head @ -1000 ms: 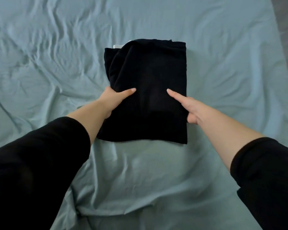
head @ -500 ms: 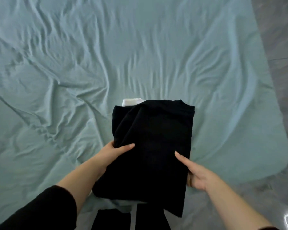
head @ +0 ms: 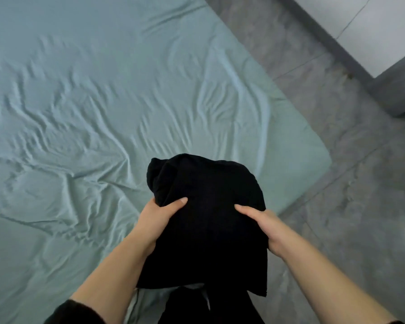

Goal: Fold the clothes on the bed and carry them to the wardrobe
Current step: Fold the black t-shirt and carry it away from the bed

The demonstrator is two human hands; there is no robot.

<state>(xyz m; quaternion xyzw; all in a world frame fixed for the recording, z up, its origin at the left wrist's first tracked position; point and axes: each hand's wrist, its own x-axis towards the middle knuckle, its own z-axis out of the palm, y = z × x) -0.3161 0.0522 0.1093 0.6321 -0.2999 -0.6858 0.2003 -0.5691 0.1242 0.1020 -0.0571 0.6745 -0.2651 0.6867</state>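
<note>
I see left hand (head: 157,220), right hand (head: 267,228) gripping folded black clothes (head: 208,206) at sides, held over bed (head: 103,90) corner. Risk: hanging bottom layer slips out, fold collapses.

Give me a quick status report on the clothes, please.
Left hand and right hand both grip the folded black clothes, thumbs on top. Held up over the bed edge. Nothing visible in the way.

Counts: 1 black garment (head: 208,220), folded. 2 hands in view: left hand (head: 156,222) and right hand (head: 265,228). 1 bed (head: 297,141), 1 teal sheet (head: 98,94) covering it.
</note>
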